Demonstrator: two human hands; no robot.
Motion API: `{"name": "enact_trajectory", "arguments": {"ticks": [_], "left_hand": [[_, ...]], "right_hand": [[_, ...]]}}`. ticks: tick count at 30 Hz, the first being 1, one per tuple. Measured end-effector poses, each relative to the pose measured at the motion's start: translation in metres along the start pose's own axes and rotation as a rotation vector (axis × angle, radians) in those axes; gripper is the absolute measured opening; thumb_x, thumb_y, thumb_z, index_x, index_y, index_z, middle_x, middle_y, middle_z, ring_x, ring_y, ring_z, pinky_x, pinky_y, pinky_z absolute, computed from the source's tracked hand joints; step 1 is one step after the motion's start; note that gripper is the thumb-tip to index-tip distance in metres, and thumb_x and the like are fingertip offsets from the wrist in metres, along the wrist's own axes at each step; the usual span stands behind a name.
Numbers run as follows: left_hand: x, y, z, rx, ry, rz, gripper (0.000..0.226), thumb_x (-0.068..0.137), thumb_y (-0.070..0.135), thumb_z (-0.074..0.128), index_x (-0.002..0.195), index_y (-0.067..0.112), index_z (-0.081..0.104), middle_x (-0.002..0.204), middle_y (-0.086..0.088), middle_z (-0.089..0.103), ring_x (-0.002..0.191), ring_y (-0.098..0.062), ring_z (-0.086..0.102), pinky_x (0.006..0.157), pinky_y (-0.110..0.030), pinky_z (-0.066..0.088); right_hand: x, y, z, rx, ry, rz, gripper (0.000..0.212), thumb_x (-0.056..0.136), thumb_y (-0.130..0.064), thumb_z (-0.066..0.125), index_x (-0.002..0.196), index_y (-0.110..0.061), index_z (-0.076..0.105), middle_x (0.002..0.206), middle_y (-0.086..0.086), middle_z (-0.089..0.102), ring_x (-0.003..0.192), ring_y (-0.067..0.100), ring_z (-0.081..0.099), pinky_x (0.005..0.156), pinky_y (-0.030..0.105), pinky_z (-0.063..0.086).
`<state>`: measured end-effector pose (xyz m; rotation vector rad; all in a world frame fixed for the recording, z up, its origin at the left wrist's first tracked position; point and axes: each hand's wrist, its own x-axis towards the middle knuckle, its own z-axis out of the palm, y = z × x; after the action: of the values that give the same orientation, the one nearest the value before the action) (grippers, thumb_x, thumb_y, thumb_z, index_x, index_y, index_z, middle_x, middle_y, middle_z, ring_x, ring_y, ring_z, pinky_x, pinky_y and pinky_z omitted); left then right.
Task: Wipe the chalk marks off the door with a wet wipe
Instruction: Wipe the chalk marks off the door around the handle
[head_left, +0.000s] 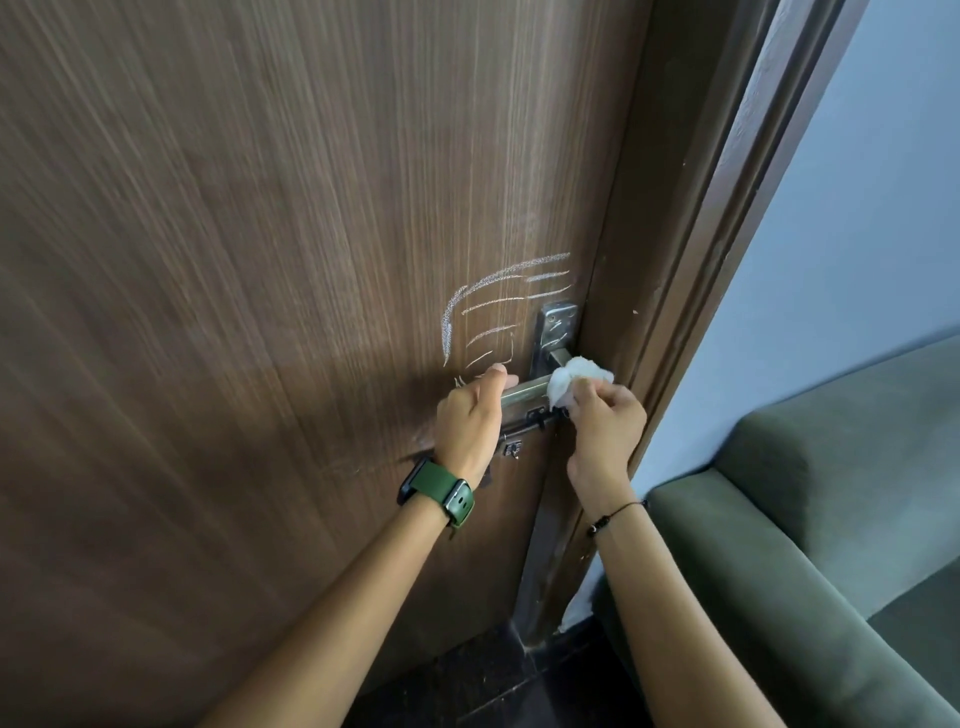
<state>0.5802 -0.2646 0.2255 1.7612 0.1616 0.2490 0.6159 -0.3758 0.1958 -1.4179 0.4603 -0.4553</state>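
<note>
Chalk marks (498, 306), white curved and level strokes, are seen largely intact on the brown wooden door (260, 260) just above and left of the metal handle plate (557, 332); faint scribbles are also visible on the plate itself; the lever handle (524, 388) is gripped by the left hand (470, 421), fingers curled around it, a green-strapped watch (436, 491) worn at the wrist; a crumpled white wet wipe (574, 382) is pinched in the fingers of the right hand (602, 423) and pressed against the lever's base, beside the door's edge; wiping is judged barely begun, with nearly all strokes left to be cleared; a green sofa (831, 493) is seen at right.
</note>
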Motion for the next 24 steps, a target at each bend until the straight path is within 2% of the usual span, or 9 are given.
{"name": "enact_trajectory", "arguments": {"ticks": [3,7,9,11,15,20,24], "left_hand": [[0.001,-0.001,-0.002,-0.006,-0.02,0.007,0.037,0.092,0.034,0.037,0.099,0.018,0.07,0.107,-0.003,0.07,0.099,-0.017,0.063,0.091,-0.044,0.049],[0.001,-0.002,-0.003,-0.003,-0.02,0.015,0.039,0.09,0.037,0.036,0.097,0.02,0.071,0.103,-0.001,0.071,0.094,-0.016,0.064,0.09,-0.044,0.05],[0.002,-0.001,-0.003,-0.006,-0.015,0.007,0.042,0.087,0.041,0.036,0.095,0.021,0.072,0.098,0.0,0.072,0.091,-0.016,0.064,0.089,-0.044,0.05],[0.003,-0.001,-0.002,-0.006,-0.008,0.0,0.039,0.089,0.039,0.038,0.093,0.021,0.072,0.102,-0.001,0.072,0.096,-0.014,0.062,0.093,-0.039,0.048],[0.006,-0.001,0.0,0.009,0.0,0.002,0.037,0.09,0.035,0.039,0.091,0.02,0.072,0.101,-0.003,0.073,0.097,-0.016,0.063,0.095,-0.04,0.047],[0.006,-0.002,-0.001,0.019,-0.012,0.027,0.038,0.091,0.035,0.037,0.093,0.021,0.072,0.102,-0.001,0.072,0.092,-0.016,0.064,0.089,-0.043,0.05],[0.007,-0.003,0.0,0.009,0.0,0.028,0.04,0.089,0.038,0.036,0.091,0.022,0.072,0.101,-0.001,0.073,0.095,-0.014,0.063,0.093,-0.038,0.049]], "right_hand": [[-0.001,-0.005,0.005,0.154,-0.022,0.215,0.019,0.087,-0.01,0.059,0.068,-0.006,0.058,0.07,0.004,0.055,0.072,0.017,0.056,0.079,0.032,0.051],[0.005,-0.012,0.005,0.33,0.025,0.374,0.019,0.084,0.005,0.048,0.074,-0.011,0.053,0.065,0.009,0.054,0.057,0.017,0.053,0.054,0.025,0.047],[0.003,-0.012,0.008,0.38,0.038,0.392,0.023,0.086,0.007,0.043,0.076,-0.012,0.051,0.064,0.01,0.054,0.055,0.017,0.052,0.052,0.025,0.045],[-0.009,-0.006,0.017,0.352,0.008,0.383,0.025,0.087,0.007,0.043,0.072,-0.011,0.052,0.066,0.011,0.055,0.056,0.019,0.053,0.049,0.024,0.047],[-0.035,0.003,0.022,0.349,-0.169,0.401,0.025,0.084,0.009,0.048,0.065,-0.008,0.054,0.059,0.01,0.056,0.048,0.017,0.053,0.043,0.022,0.045],[0.007,-0.014,0.004,0.464,0.028,0.398,0.022,0.089,0.001,0.051,0.071,-0.01,0.051,0.065,0.01,0.053,0.054,0.016,0.052,0.054,0.024,0.046],[-0.024,-0.001,0.017,0.468,-0.156,0.48,0.014,0.09,0.002,0.051,0.079,-0.005,0.056,0.064,0.009,0.061,0.053,0.015,0.057,0.053,0.024,0.049]]}}
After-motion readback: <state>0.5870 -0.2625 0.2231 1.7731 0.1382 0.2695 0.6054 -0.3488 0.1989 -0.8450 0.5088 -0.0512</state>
